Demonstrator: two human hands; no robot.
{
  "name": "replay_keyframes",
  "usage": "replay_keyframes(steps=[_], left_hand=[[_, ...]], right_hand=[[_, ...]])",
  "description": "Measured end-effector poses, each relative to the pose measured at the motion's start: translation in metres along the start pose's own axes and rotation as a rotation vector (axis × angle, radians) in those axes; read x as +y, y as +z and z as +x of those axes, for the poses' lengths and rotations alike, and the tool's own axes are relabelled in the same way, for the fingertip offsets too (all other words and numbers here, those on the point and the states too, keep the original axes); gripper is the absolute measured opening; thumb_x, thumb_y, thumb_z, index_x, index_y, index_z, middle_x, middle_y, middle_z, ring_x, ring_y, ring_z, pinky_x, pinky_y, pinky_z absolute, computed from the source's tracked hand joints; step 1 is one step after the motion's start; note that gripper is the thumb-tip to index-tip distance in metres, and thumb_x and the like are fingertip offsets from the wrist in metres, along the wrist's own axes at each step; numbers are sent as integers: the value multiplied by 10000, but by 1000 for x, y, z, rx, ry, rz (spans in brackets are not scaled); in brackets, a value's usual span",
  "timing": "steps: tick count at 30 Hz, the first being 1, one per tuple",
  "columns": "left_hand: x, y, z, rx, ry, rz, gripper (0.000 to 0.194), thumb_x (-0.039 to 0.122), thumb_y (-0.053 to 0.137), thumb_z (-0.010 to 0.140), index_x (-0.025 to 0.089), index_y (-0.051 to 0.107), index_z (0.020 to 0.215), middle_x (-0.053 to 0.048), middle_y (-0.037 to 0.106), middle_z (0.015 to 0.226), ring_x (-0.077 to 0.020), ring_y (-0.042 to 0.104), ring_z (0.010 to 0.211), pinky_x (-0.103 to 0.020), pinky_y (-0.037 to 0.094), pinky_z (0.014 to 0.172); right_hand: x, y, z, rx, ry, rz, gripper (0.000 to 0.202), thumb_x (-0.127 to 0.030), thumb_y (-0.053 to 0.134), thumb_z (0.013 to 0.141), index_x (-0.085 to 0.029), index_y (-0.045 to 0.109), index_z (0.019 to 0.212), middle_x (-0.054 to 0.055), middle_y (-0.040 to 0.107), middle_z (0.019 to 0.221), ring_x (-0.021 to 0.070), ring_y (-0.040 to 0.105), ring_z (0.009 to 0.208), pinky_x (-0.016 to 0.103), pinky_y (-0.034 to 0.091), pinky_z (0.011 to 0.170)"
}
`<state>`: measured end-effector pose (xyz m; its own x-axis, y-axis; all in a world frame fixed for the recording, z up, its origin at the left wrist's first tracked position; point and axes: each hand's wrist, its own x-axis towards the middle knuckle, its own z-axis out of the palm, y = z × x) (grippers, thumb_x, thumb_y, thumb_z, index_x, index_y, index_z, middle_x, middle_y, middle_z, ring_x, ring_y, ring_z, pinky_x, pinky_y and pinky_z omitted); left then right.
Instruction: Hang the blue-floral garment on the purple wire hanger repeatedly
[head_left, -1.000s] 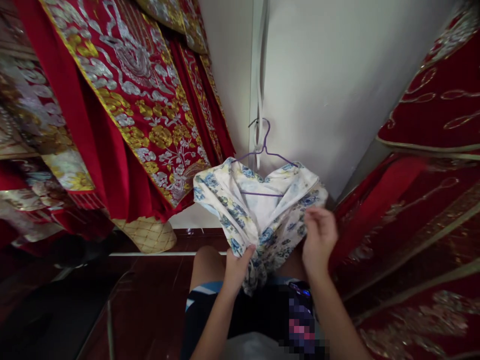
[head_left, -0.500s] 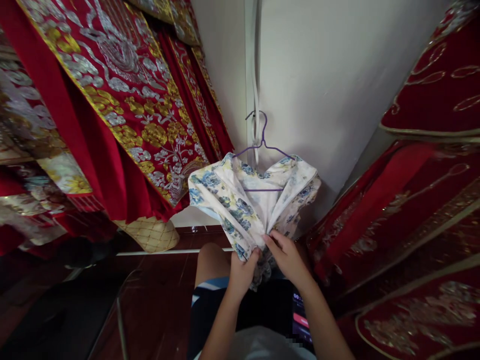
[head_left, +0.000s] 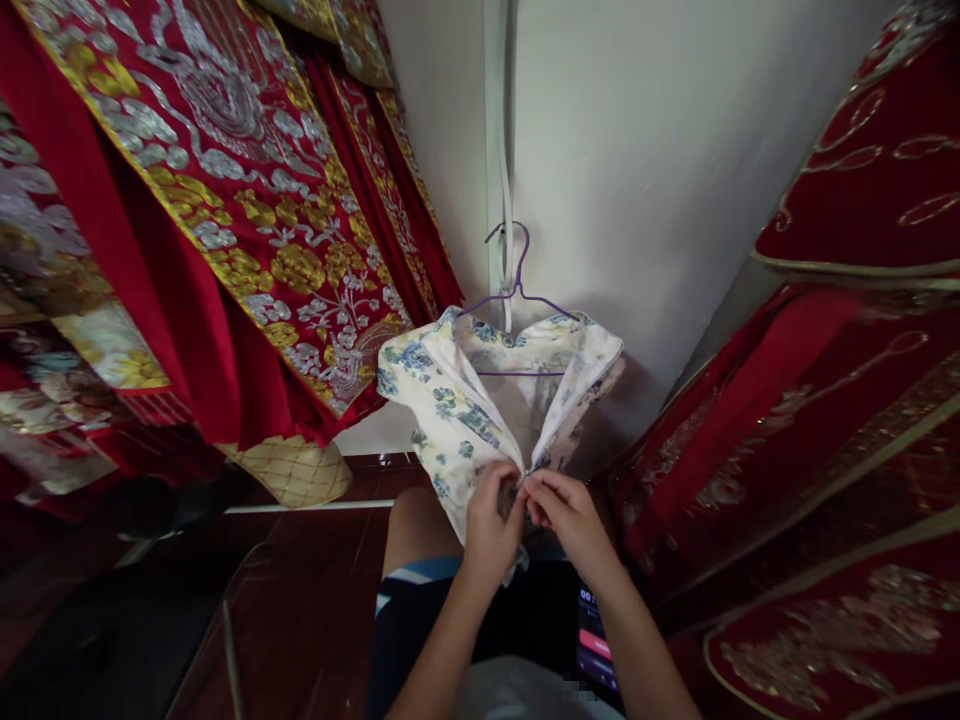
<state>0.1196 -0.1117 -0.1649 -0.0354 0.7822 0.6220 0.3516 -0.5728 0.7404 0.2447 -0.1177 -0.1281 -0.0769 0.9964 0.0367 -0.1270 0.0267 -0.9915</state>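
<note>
A white dress point(head_left: 442, 400) with blue and yellow flowers hangs on a purple hanger point(head_left: 519, 285), its zipped opening spread in a V. At the bottom of that V, my left hand point(head_left: 495, 520) pinches the fabric beside the zipper point(head_left: 527, 470). Close against it, my right hand point(head_left: 566, 510) is closed with thumb and finger at the zipper's lower end; whether it grips the pull tab or the cloth is hidden by the fingers. The lower part of the garment drops behind both hands toward my lap.
Red embroidered garments point(head_left: 277, 200) with gold and silver work hang at the left, and more red garments point(head_left: 840, 170) at the right. A pale wall point(head_left: 600, 150) with a white strap point(head_left: 508, 150) stands behind the hanger. A lit phone point(head_left: 596, 640) lies on my lap.
My left hand has moved up and regripped beside the zipper, close to the right hand. The dress's left front has spread out flatter, and the view has shifted slightly.
</note>
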Motion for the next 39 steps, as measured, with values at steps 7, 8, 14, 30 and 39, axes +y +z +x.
replay_keyframes(steps=[7, 8, 14, 30, 39], left_hand=[[-6, 13, 17, -305, -147, -23, 112, 197, 501, 915, 189, 503, 804, -10, 541, 753, -160, 523, 705, -263, 387, 663], [-6, 13, 17, -326, -146, 11, 107, 181, 505, 901, 191, 489, 797, -8, 531, 746, -160, 513, 696, -264, 374, 653], [-2, 18, 7, -524, -84, 193, 129, 69, 488, 826, 195, 491, 795, -27, 553, 779, -181, 521, 723, -285, 370, 664], [66, -32, 188, -194, 564, 214, 220, 304, 493, 1004, 171, 658, 944, -64, 625, 896, -178, 585, 840, -299, 453, 769], [38, -85, 211, 368, 59, -262, 131, 279, 581, 961, 171, 585, 885, -8, 627, 865, -143, 588, 885, -285, 466, 880]], right_hand=[[-50, -16, 63, 53, 7, 91, 347, -488, 716, 658, -145, 672, 682, -50, 465, 446, 66, 329, 387, 221, 178, 406], [-65, -17, 77, 55, -16, 100, 321, -452, 724, 649, -136, 679, 688, -49, 469, 449, 61, 327, 384, 219, 169, 400], [-134, -10, 126, 104, -126, 199, 159, -264, 674, 691, -138, 621, 611, -34, 490, 454, 54, 372, 388, 194, 216, 382], [-114, -14, 98, 106, -540, -171, 214, -346, 623, 809, -185, 667, 675, -58, 444, 478, 91, 379, 447, 237, 280, 462], [-41, -13, 97, 71, -255, -249, 244, -354, 595, 705, -198, 623, 519, -35, 449, 439, 121, 392, 466, 259, 265, 491]])
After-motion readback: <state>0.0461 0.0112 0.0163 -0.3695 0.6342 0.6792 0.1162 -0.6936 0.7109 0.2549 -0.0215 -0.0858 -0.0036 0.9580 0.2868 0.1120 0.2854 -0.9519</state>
